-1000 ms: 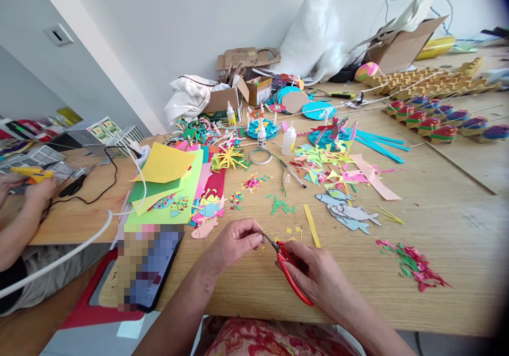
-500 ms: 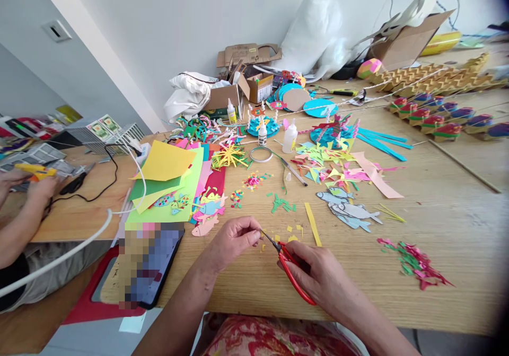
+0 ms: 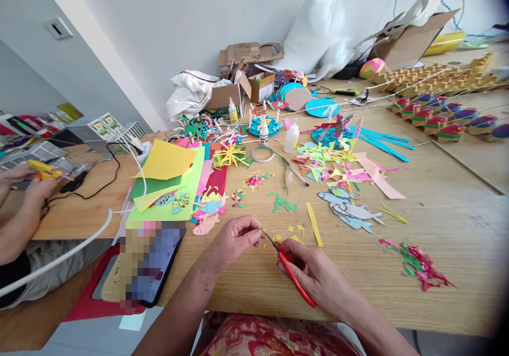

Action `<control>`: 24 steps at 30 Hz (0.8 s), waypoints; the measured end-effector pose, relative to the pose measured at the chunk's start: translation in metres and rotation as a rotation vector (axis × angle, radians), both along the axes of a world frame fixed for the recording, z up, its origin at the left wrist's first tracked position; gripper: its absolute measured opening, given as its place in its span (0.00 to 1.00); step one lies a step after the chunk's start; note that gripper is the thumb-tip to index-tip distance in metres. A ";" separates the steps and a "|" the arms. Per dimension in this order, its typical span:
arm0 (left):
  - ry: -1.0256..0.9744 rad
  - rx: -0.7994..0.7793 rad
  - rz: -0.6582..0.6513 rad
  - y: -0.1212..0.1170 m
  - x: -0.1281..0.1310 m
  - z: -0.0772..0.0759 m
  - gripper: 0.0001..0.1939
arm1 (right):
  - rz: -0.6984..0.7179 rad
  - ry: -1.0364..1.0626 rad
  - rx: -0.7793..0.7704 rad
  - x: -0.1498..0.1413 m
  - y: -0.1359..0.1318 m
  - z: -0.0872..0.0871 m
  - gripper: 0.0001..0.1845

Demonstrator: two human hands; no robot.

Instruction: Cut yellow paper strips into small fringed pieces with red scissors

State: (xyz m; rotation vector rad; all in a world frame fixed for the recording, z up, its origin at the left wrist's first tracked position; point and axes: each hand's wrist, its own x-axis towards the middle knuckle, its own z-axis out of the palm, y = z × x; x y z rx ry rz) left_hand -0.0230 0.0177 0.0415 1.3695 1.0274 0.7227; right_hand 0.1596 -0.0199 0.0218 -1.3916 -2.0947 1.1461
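My right hand (image 3: 314,271) is wrapped round red-handled scissors (image 3: 296,279), their blades pointing up and left. At the blade tips, my left hand (image 3: 238,242) pinches a small piece of yellow paper, mostly hidden by the fingers. Little yellow paper scraps (image 3: 293,238) lie on the table just beyond the scissors. A yellow paper strip (image 3: 314,223) rests flat past my right hand. Further off are a small heap of green paper bits (image 3: 283,203) and a pile of grey-blue paper fish (image 3: 350,208).
Coloured paper sheets (image 3: 163,160) and pink paper fish (image 3: 204,224) lie at left, above a tablet (image 3: 159,266). Glue bottles (image 3: 291,138) stand mid-table. Red and green shreds (image 3: 417,263) lie at right. At far left, another person's hands (image 3: 37,192) hold a yellow glue gun (image 3: 45,169).
The scissor handles have come closer together in my right hand. My left hand stays almost still. The other person's glue gun has tilted and shifted slightly right.
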 end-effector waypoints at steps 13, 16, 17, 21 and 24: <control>0.039 -0.020 -0.027 0.001 0.000 -0.001 0.06 | -0.025 0.033 0.036 0.002 -0.001 -0.006 0.14; 0.035 -0.030 -0.006 0.001 0.000 -0.001 0.06 | -0.023 0.021 0.026 0.003 -0.001 -0.006 0.14; 0.032 -0.030 0.002 0.001 0.000 -0.002 0.06 | -0.022 0.019 0.024 0.003 -0.002 -0.007 0.14; 0.037 -0.003 0.011 0.000 0.000 -0.002 0.06 | -0.023 0.015 0.030 0.003 -0.002 -0.010 0.15; 0.045 0.009 0.013 0.000 -0.001 -0.002 0.06 | -0.027 0.024 0.031 0.003 -0.002 -0.011 0.15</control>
